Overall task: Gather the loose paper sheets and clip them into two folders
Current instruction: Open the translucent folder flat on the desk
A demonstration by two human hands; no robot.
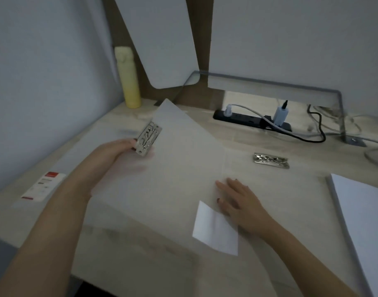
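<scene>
Nearest to me, a small white paper slip (pixel 216 230) lies on the translucent folder (pixel 173 179) spread open across the desk (pixel 269 181). My right hand (pixel 239 202) rests flat on the folder just beside that slip, fingers spread, gripping nothing. My left hand (pixel 117 151) lifts the folder's left flap off the desk; its fingers are closed around the flap's edge at the metal clip (pixel 148 139) fixed to it. A second metal clip (pixel 271 160) lies on the right half, past my right hand. At the right edge of the desk sits a stack of white sheets (pixel 364 221), apart from the folder. On the left lies a label with a red band (pixel 43 185). Farther back stand a yellow bottle (pixel 129 78) and a black power strip (pixel 251 121) with plugs in it.
</scene>
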